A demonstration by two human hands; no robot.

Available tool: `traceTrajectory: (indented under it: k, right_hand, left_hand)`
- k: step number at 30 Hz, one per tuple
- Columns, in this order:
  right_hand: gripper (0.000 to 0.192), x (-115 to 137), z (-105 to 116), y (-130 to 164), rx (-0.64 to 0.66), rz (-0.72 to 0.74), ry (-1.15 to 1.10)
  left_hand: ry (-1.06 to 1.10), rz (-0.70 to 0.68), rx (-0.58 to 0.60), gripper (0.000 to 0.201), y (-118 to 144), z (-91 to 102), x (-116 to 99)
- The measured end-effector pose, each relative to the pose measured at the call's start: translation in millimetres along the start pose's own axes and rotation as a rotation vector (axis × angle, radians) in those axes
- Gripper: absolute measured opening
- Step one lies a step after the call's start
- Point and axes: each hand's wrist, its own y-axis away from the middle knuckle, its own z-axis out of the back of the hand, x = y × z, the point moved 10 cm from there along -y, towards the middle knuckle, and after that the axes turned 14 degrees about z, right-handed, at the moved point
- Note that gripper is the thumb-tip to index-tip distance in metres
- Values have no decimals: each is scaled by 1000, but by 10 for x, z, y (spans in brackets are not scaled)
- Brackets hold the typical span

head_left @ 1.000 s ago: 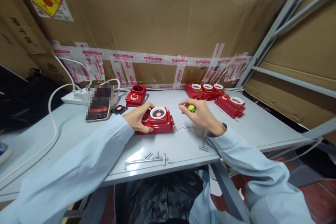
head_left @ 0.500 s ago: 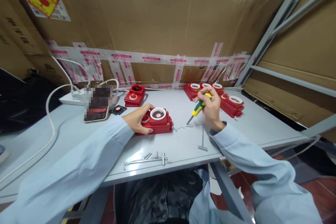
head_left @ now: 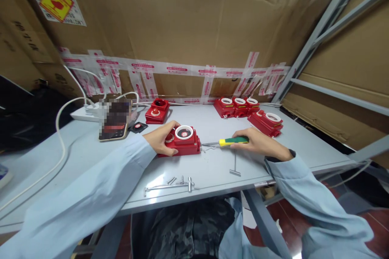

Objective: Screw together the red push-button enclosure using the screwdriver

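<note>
One red box (head_left: 187, 148) was clasped by the left hand (head_left: 161, 139), thumb and fingers around it. A screwdriver (head_left: 226, 142) was gripped in the right hand (head_left: 255, 141), tip at the box's facing end, contact unclear. If pushed off-line, a slip was judged possible, the thin wire (head_left: 209, 149) between the hands being snagged.

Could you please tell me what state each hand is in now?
Left hand: closed on one end of the nearest red box.
Right hand: closed around the green-and-yellow screwdriver.
</note>
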Motion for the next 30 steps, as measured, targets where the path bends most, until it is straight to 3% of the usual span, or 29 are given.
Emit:
traceTrajectory:
  k: [8, 30]
  right_hand:
    - [48, 1, -90, 99, -18, 9, -150]
    - [42, -25, -171, 103, -32, -18, -181]
  left_hand:
    - [-7, 13, -5, 56, 2, 7, 3]
    - [9, 22, 16, 54, 11, -4, -8]
